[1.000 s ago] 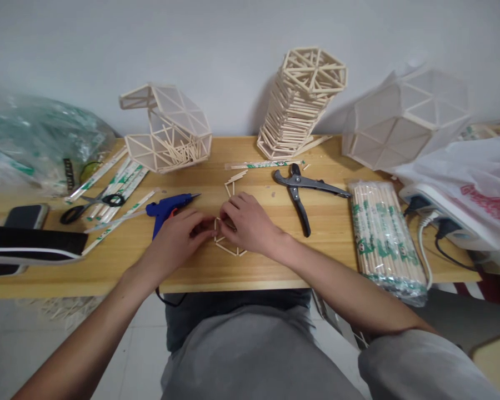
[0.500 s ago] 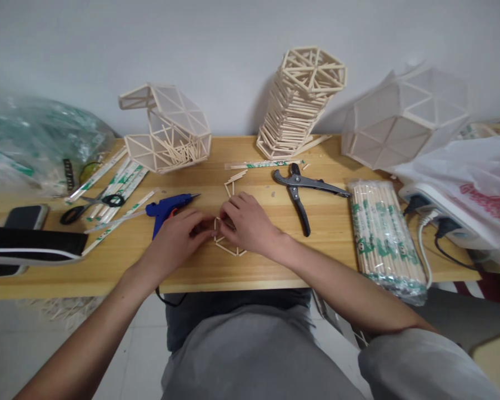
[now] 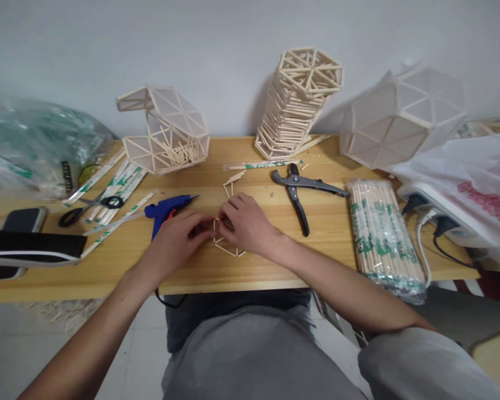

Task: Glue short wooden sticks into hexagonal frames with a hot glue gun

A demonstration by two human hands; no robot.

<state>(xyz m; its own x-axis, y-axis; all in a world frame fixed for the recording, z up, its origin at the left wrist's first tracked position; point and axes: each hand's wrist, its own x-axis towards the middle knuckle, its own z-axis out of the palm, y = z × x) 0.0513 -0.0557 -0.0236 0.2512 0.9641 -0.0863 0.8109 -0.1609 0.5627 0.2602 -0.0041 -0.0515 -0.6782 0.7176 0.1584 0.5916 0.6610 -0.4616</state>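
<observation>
On the tabletop in front of me lies a small frame of wooden sticks (image 3: 226, 250), partly covered by my hands. My left hand (image 3: 187, 233) pinches the frame's left edge between thumb and fingertips. From the other side my right hand (image 3: 245, 222) bends over the same frame, its fingers closed on the upper part; the exact contact is hidden. Just beyond the right hand are several short cut sticks (image 3: 235, 178). A blue glue gun (image 3: 164, 211) lies beside my left hand, its nozzle pointing right.
Black-handled cutters (image 3: 296, 186) and a bag of wrapped chopsticks (image 3: 381, 239) lie to the right, near a power strip (image 3: 454, 216). Behind stand a stick tower (image 3: 294, 111) and two panelled stick structures, one open (image 3: 166, 133), one closed (image 3: 404, 116). Scissors (image 3: 89, 208) lie left.
Both hands stay nearly still on the stick frame, with the same closed grip. The whole view has shifted very slightly.
</observation>
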